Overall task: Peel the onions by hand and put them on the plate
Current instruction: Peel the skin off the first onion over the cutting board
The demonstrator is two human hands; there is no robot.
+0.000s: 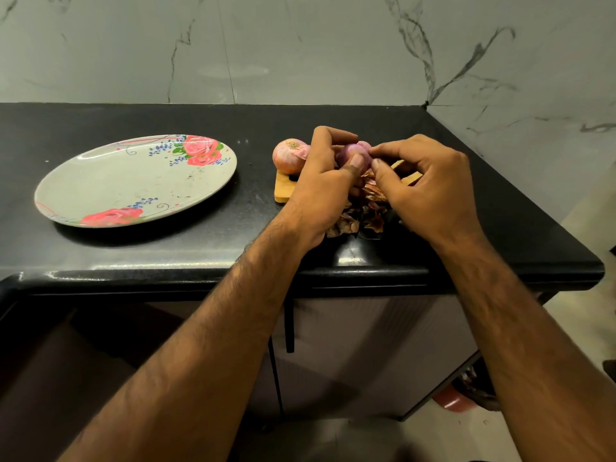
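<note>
My left hand (321,181) grips a purple onion (354,154), fingers curled over its top and thumb pressed on its front. My right hand (430,188) is against the onion's right side, thumb and forefinger pinching at its skin. A second, unpeeled pink onion (289,155) lies just left of my left hand, at the edge of a small wooden board (284,188). Dry onion peels (361,215) are heaped under my hands. The oval floral plate (100,185) sits to the left with nothing on it.
Everything rests on a black countertop (200,248) whose front edge runs below my wrists and whose right end is near my right hand. A marble wall stands behind and to the right. Cabinet doors with a black handle (289,328) are below.
</note>
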